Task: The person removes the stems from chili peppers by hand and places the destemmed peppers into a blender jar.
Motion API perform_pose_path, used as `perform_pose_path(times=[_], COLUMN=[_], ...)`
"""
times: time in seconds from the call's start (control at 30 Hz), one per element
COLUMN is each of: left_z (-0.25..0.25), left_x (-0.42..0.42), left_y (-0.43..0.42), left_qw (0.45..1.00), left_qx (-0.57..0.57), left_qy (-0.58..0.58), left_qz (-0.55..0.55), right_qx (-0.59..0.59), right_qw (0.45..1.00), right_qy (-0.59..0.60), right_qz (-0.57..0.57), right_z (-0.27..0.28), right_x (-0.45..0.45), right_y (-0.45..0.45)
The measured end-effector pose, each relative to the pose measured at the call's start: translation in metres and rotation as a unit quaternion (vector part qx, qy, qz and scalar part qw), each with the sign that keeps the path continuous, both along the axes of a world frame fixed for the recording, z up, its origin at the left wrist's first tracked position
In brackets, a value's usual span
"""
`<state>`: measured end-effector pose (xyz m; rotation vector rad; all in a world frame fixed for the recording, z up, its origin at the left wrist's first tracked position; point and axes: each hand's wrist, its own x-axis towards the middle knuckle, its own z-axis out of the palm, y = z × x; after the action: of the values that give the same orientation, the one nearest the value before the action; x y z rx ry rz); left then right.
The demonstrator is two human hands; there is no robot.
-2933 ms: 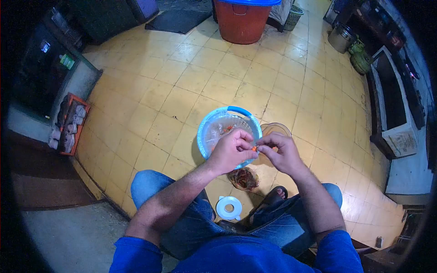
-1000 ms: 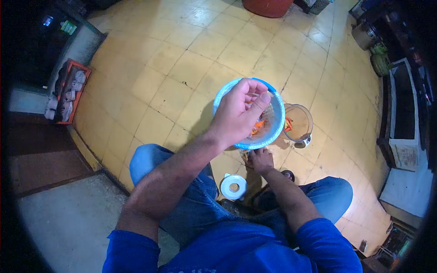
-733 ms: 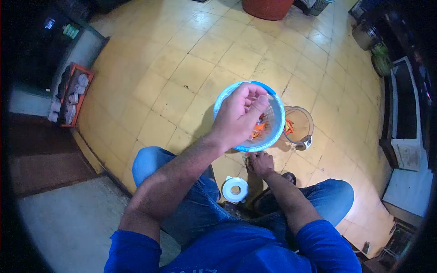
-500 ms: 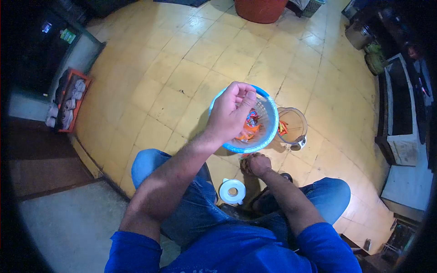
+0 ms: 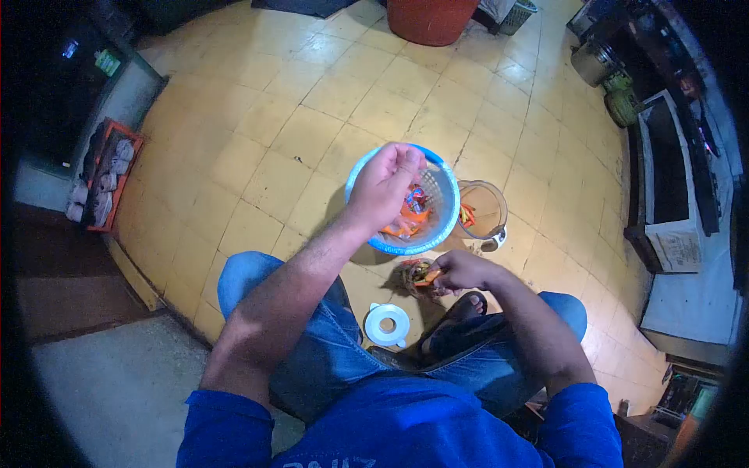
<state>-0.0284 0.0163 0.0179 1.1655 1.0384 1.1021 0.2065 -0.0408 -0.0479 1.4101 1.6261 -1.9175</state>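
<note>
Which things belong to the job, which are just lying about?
Likely in use: left hand, over blue basket; right hand, with orange chilli at bag; jug with chillies; white ring-shaped lid.

Lying about: shoes in orange crate; red tub; metal pot; green cylinder.

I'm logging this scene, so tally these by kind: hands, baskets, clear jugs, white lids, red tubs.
Hands: 2, left hand and right hand
Baskets: 2, blue-rimmed basket and small far basket
Clear jug: 1
White lid: 1
Red tub: 1
Total: 7
</note>
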Motion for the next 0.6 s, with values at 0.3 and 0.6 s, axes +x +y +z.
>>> perform_pose_path(times=[0.3,0.6], left_z=[0.010,0.011], left_x=[0.042,0.040], left_y=[-0.053,-0.056], left_qw=[0.808,0.812], left_qx=[-0.333,-0.316], left_qy=[-0.474,-0.490], left_qz=[-0.108,-0.019], right_qx=[0.324,0.584], right_qw=[0.887,0.799], right_qy=[0.194,0.139], right_qz=[-0.264,0.046], right_z=[0.149,0.141], right_x=[-0.009,-0.043], right_y=[0.019,0.006])
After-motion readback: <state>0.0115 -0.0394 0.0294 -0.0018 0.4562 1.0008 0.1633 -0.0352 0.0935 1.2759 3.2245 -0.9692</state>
